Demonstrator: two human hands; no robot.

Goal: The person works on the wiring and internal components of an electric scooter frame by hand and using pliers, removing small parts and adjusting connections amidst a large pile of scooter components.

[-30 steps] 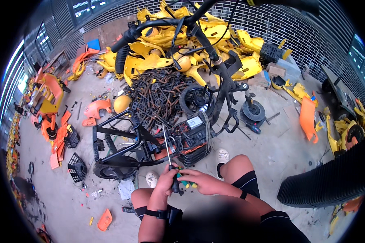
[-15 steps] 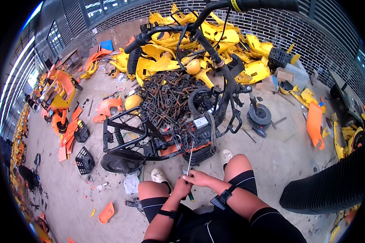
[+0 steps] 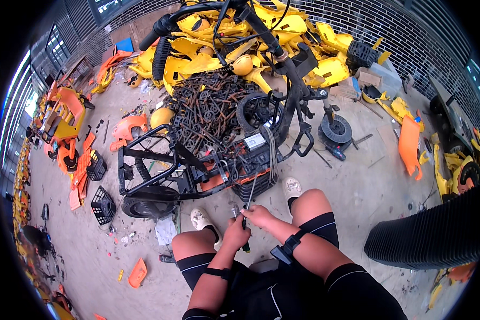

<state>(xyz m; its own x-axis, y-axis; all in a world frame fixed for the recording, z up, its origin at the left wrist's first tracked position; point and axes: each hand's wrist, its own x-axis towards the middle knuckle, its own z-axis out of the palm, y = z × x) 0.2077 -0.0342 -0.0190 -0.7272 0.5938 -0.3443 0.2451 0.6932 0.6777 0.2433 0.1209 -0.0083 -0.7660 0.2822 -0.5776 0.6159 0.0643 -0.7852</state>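
Observation:
My left hand [image 3: 236,233] is closed around a long screwdriver [image 3: 252,191]; its dark handle with a green end shows below the fist. A shiny metal tool head [image 3: 234,210], perhaps a wrench, sticks up from the same hand. My right hand [image 3: 258,215] is closed at the shaft, fingertips touching it just above the left hand. Beyond the hands stands a stripped black scooter frame [image 3: 181,154] with exposed wiring and an orange lower section. The screwdriver's far tip overlaps the frame's lower middle; contact cannot be made out. A silver box [image 3: 255,141] and a grey cable bundle [image 3: 272,157] sit on the frame.
Behind the frame lie a heap of rusty metal parts [image 3: 208,106] and a pile of yellow panels [image 3: 197,64]. A cordless drill [image 3: 336,151] lies by a small wheel [image 3: 336,129] at right. A stack of black ribbed pieces [image 3: 426,229] stands nearer. Black baskets [image 3: 103,205] are at left.
The view has shifted, so the frame sits higher and further left. Both hands stay together on the screwdriver. The shiny tool head by my left hand shows more plainly.

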